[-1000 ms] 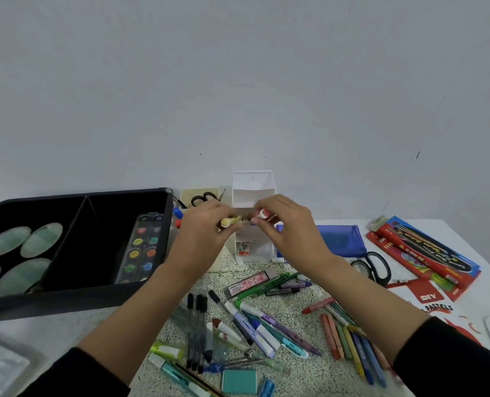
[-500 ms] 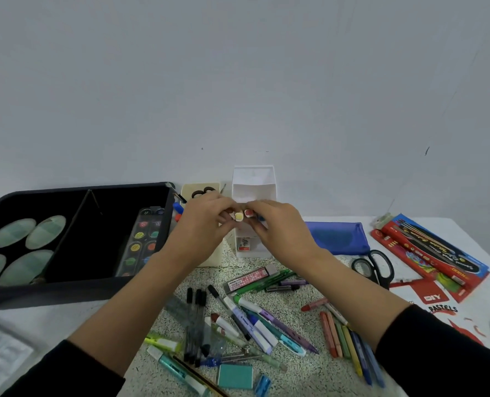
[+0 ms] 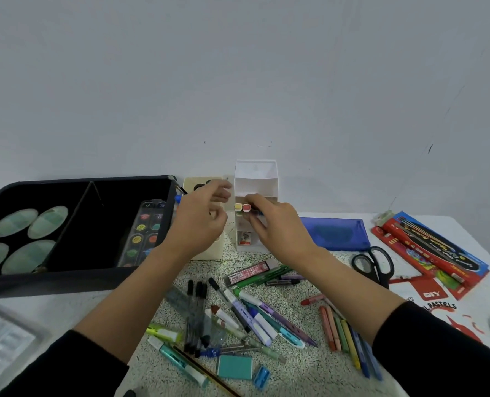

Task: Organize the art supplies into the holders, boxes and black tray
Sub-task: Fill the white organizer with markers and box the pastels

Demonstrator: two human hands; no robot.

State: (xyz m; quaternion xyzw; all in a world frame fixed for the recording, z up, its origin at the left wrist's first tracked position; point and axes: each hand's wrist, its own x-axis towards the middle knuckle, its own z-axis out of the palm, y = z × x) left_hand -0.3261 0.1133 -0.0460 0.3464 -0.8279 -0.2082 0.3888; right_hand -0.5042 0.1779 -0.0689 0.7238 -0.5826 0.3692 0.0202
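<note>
right hand [image 3: 269, 224] pinching markers [image 3: 242, 207], left hand [image 3: 199, 224] relaxed

The right hand [image 3: 275, 227] pinched two markers [image 3: 242, 207], one yellow-capped and one red-capped, at the front of the white holder [image 3: 256, 176]; the left hand [image 3: 201, 224] hovered just beside them, fingers [image 3: 223, 186] loosely spread, before the cream holder [image 3: 213, 250]; the black tray [image 3: 66, 277] on the left held a paint palette [image 3: 143, 233]; pens [image 3: 198, 313] and crayons [image 3: 341, 330] lay scattered on the speckled worktop [image 3: 309, 368]
</note>
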